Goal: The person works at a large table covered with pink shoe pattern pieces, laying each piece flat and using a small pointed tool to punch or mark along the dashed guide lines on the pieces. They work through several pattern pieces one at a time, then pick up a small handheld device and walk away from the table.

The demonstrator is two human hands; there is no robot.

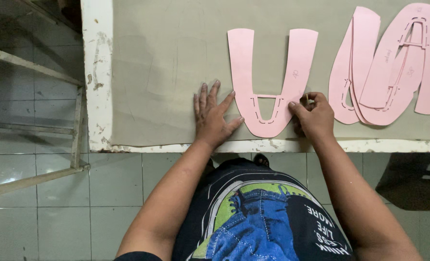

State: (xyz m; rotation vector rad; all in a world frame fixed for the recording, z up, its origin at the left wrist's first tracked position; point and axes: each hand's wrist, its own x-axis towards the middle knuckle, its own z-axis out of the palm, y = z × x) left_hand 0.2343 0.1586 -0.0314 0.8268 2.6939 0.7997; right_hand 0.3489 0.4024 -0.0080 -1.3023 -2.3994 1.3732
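Note:
A pink U-shaped card pattern (273, 82) lies flat on a grey-green sheet covering the table (166, 58). My left hand (214, 116) rests flat with fingers spread on the sheet, its fingertips touching the pattern's lower left edge. My right hand (314, 116) is curled at the pattern's lower right edge, pinching a small thin tool that is mostly hidden by the fingers; what kind of tool it is I cannot tell.
A pile of more pink patterns (393, 67) lies at the right of the table. The table's chipped white edge (273, 145) runs along the front. A wooden frame (31, 121) stands to the left over a tiled floor (79, 208).

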